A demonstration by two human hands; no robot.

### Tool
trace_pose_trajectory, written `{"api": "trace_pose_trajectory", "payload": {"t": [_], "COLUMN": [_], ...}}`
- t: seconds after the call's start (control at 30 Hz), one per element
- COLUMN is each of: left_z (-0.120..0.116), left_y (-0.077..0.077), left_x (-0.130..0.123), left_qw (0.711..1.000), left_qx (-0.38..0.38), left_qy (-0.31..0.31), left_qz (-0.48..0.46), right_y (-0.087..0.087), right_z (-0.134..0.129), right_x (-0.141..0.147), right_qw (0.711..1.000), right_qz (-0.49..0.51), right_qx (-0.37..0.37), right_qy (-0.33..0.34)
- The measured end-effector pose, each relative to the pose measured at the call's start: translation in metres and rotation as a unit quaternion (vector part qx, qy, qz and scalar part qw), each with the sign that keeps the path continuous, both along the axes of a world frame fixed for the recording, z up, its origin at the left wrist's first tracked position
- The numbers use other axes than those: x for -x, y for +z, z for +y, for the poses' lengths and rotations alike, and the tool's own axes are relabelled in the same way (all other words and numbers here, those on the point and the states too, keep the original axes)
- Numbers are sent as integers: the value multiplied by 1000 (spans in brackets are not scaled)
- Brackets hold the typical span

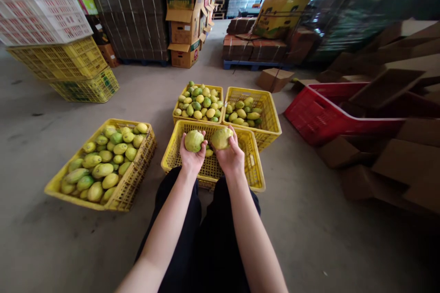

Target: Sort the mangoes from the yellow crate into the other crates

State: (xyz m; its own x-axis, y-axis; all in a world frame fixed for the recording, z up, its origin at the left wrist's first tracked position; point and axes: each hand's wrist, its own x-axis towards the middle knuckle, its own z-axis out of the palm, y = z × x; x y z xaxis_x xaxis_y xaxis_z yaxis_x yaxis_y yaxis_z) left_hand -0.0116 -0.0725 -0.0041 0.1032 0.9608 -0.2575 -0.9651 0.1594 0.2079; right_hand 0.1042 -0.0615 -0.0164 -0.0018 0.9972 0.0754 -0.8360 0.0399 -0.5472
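Both hands are held up over a yellow plastic crate (pixel 256 165) that stands between my knees. My left hand (pixel 192 158) cups a round, lemon-like yellow-green fruit (pixel 194 141), fingers curled round its underside and right side. In my right hand (pixel 233 158) is a second, paler lemon-like fruit (pixel 222 138), gripped from its right side and below. The two fruits are close together but apart. Low in the crate behind the hands, a bit of another fruit (pixel 209 152) shows; my hands hide part of the crate's inside.
Beyond stand two yellow crates: a full one (pixel 197 120) with yellow and green fruits, and a partly filled one (pixel 271 116). A full crate (pixel 137 183) sits to my left. Right are a red crate (pixel 309 112) and cardboard boxes (pixel 405 160). Stacked crates (pixel 62 62) stand far left.
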Motion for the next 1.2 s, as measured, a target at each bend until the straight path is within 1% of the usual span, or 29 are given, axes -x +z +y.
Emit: {"api": "trace_pose_trajectory", "payload": {"t": [0.07,0.13,0.23,0.3,0.4,0.5,0.57,0.63,0.7,0.77,0.9,1.03,1.1,1.2], "left_z": [2,3,4,4,3,3,3,3,2,1,-1,-1,-1,1], "left_y": [1,1,2,2,2,3,5,6,6,6,2,-2,-2,-2], "left_x": [-2,-5,-8,-8,-8,-8,-8,-6,-5,-4,-4,-3,-4,-6], "left_qw": [1000,999,997,995,992,991,992,995,998,999,999,1000,1000,998], "left_qx": [1,7,22,37,59,63,60,56,51,46,37,20,30,56], "left_qy": [13,39,75,88,108,120,107,76,43,26,14,-2,6,37], "left_qz": [5,-6,-20,-19,-19,-21,-21,-20,-16,-5,24,11,-2,-14], "right_y": [-2,-4,-4,-2,0,2,4,5,6,7,9,8,7,4], "right_z": [1,1,2,2,1,0,0,-1,-2,-3,-6,-3,0,4], "right_x": [0,0,-1,-2,-3,-4,-3,-3,-4,-5,-6,-6,-4,-1], "right_qw": [1000,1000,999,1000,1000,998,995,993,992,994,995,991,989,984], "right_qz": [-7,-19,-30,-22,10,41,52,56,55,44,33,26,17,21], "right_qx": [-4,-6,-12,-7,12,52,82,105,111,104,92,124,148,175], "right_qy": [3,-3,-21,-16,11,5,-9,-16,-13,-1,23,38,22,-32]}}
